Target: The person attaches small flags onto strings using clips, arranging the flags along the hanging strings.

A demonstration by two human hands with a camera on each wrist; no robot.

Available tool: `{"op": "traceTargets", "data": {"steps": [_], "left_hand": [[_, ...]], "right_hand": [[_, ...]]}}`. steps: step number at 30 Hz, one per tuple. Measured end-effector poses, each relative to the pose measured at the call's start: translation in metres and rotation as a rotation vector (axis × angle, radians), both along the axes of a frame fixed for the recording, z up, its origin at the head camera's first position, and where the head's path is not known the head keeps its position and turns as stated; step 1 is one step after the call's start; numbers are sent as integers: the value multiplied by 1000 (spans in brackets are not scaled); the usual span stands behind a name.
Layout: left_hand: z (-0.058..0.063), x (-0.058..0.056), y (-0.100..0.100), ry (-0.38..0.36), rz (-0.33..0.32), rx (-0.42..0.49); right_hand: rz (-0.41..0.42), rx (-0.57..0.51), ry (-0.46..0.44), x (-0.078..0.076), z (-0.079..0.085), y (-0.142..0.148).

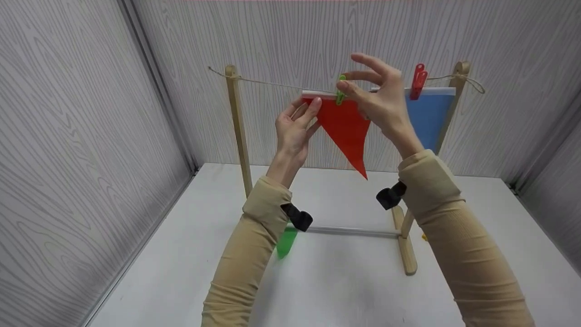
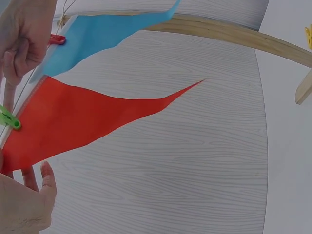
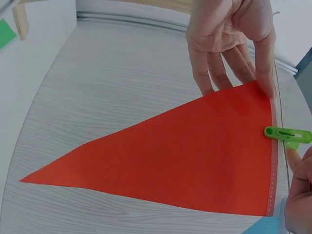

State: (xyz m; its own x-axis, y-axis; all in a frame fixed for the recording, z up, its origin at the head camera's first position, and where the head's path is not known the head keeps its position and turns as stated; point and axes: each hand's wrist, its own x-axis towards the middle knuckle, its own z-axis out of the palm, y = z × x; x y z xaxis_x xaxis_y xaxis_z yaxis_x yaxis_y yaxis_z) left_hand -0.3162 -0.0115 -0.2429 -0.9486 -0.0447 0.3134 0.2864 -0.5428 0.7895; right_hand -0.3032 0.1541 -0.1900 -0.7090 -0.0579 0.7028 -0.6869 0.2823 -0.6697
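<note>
A red triangular pennant (image 1: 347, 127) with a white top band hangs along the string (image 1: 272, 84), its point drooping down. My left hand (image 1: 292, 131) pinches the top left corner of it, thumb in front and fingers behind. A green clothespin (image 1: 339, 97) sits over the band near the middle of the top edge. Thumb and index finger of my right hand (image 1: 386, 100) pinch the clothespin's upper end, while the other fingers stick out. In the right wrist view the clothespin (image 3: 275, 132) lies across the pennant's edge, overlapping the string.
To the right, a blue pennant (image 1: 426, 113) hangs from a red clothespin (image 1: 418, 84). Wooden posts (image 1: 239, 131) carry the string, with a pale crossbar (image 1: 354, 230) low between them. A green piece (image 1: 286, 243) lies on the white table; a yellow clothespin (image 2: 309, 36) shows at the left wrist view's edge.
</note>
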Motion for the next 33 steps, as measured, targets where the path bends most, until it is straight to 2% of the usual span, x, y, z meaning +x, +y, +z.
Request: {"op": "traceTargets", "data": {"steps": [9, 14, 19, 25, 30, 33], "left_hand": [[-4, -1, -10, 6, 20, -11], [-12, -1, -16, 1, 26, 4], [-22, -2, -21, 9, 44, -25], [-45, -2, -24, 26, 67, -111], [-70, -2, -27, 18, 89, -188], [-85, -2, -30, -12, 119, -211]], "right_hand": [[16, -73, 33, 4, -3, 1], [16, -117, 47, 6, -9, 1], [30, -147, 52, 7, -15, 1], [51, -212, 121, 10, -29, 2], [86, -267, 163, 16, -49, 3], [126, -306, 169, 21, -63, 5]]}}
